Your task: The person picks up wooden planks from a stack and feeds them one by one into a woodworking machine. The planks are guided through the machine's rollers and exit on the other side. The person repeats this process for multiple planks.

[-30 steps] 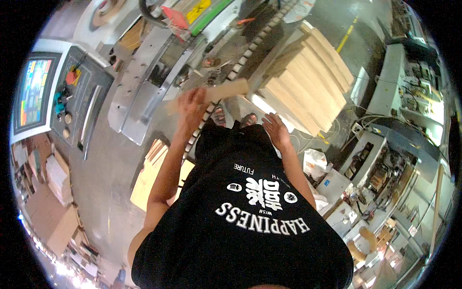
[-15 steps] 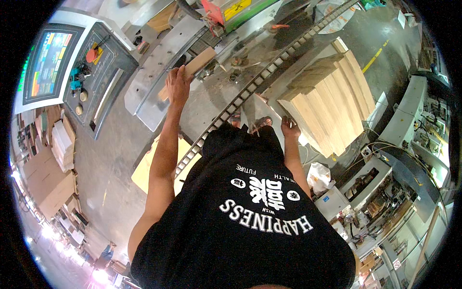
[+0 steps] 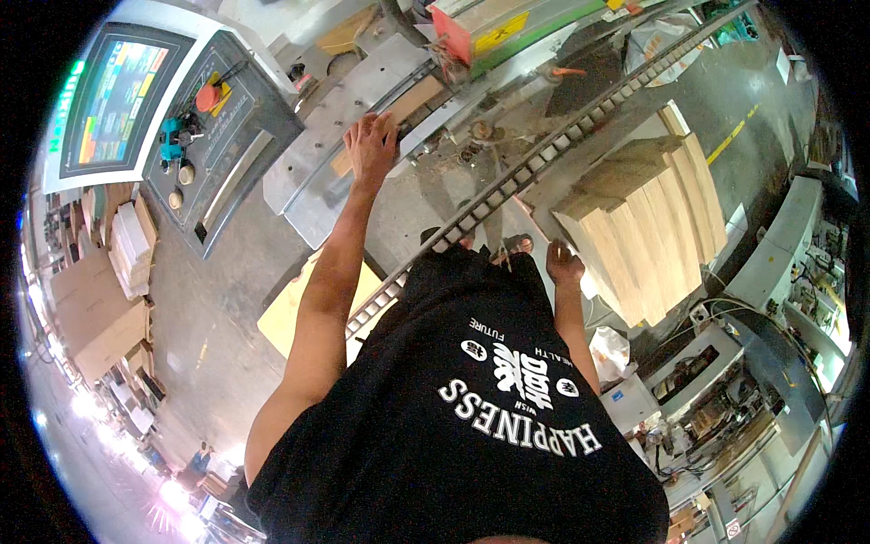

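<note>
My left hand [image 3: 370, 150] lies over a wooden board [image 3: 420, 96], its fingers stretched out and a little apart. The board rests in a long channel on a metal machine bed [image 3: 299, 186], showing on both sides of the hand. Lower on the right, my right hand [image 3: 564, 263] is beside the near left corner of a stack of pale wooden boards [image 3: 648, 231]. Its fingers are curled in, and no object shows in them; whether they touch the stack I cannot tell.
A control panel [image 3: 213, 136] with a lit screen and a red knob stands at left. A black cable chain [image 3: 507, 181] crosses diagonally between me and the machine. A green and red machine part [image 3: 507, 36] is ahead. Cartons [image 3: 100, 308] are at far left, machinery [image 3: 693, 354] at right.
The wooden board, gripped above the machine bed before, now lies in the channel. My left hand has opened from its grip and lies over the board. The right hand stays by the stack.
</note>
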Tool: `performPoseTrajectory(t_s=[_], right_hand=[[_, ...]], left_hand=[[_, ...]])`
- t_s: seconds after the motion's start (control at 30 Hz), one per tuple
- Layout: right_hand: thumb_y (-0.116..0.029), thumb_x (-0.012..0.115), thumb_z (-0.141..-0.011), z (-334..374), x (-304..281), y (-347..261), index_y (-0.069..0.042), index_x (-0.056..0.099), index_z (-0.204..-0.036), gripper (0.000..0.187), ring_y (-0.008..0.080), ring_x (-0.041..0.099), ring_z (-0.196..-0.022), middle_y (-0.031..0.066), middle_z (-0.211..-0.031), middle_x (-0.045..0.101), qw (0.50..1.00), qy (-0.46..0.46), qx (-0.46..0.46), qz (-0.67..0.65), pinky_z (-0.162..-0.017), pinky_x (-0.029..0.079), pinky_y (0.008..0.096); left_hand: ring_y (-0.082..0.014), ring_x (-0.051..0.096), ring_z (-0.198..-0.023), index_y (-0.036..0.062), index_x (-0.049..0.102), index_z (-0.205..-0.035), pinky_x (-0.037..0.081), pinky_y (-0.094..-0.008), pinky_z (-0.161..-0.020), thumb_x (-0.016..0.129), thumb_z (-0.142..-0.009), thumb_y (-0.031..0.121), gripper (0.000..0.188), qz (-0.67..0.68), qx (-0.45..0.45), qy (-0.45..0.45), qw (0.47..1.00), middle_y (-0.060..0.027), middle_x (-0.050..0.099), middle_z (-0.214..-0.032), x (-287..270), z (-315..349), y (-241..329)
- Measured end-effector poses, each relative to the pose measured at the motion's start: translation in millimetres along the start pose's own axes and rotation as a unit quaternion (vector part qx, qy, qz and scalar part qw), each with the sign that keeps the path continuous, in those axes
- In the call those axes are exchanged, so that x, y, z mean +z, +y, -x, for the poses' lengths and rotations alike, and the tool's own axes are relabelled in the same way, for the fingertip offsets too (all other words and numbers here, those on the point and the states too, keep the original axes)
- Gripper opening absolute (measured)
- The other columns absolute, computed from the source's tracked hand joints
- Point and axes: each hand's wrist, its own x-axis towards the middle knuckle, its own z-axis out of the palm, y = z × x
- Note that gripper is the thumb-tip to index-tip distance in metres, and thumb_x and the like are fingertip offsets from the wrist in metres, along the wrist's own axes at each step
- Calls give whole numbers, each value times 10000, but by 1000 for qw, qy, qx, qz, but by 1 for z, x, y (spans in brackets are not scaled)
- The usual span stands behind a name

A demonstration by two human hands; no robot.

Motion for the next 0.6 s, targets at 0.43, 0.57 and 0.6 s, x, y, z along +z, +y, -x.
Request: performPoseTrajectory(t_s=[0.43,0.57,0.6], right_hand=[[-435,600,-1077,166,224,242,-62,427,-1580,649,309,418,-1499,117,-1633,425,747,-447,108,481,-1255,349,435],[-390,591,-1083,130,262,334,-83,498,-1518,541,295,335,-1562,64,-1626,441,783,-447,111,417,-1288,280,428],[-397,587,-1084,136,264,349,-88,506,-1511,534,291,308,-1575,52,-1625,440,789,-434,102,422,-1293,262,421]], left_hand=[[-288,584,-1179,203,690,-1311,386,-482,-1081,740,-940,274,380,-27,-5,13,1000,-63,667,-1224,-29,31,-37],[-292,585,-1190,194,700,-1295,388,-477,-1091,723,-949,272,356,-59,-22,-5,998,-61,666,-1238,-55,48,-60],[-296,600,-1173,185,709,-1290,405,-477,-1066,717,-951,257,347,-54,-13,-13,998,-62,681,-1228,-61,53,-66]])
